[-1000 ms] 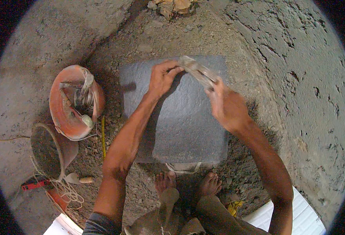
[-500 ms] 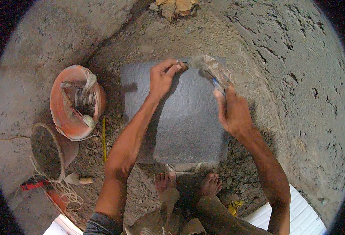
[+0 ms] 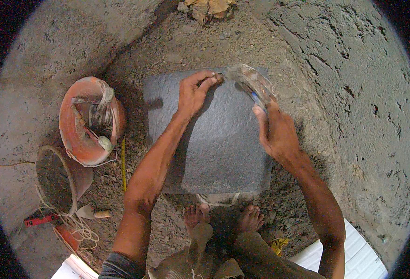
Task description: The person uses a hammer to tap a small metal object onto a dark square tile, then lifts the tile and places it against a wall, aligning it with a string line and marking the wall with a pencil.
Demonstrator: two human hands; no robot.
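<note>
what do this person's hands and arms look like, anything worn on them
The left hand and right hand are ungloved, wrists and forearms bare. A dark grey sleeve ends above the left elbow; no sleeve shows on the right arm.

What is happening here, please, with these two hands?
A person's hands are over a dark grey slab. The left hand pinches a small dark piece near the far edge. The right hand grips a blurred, curved tool; its kind is unclear. An orange bucket with things inside is at left.
</note>
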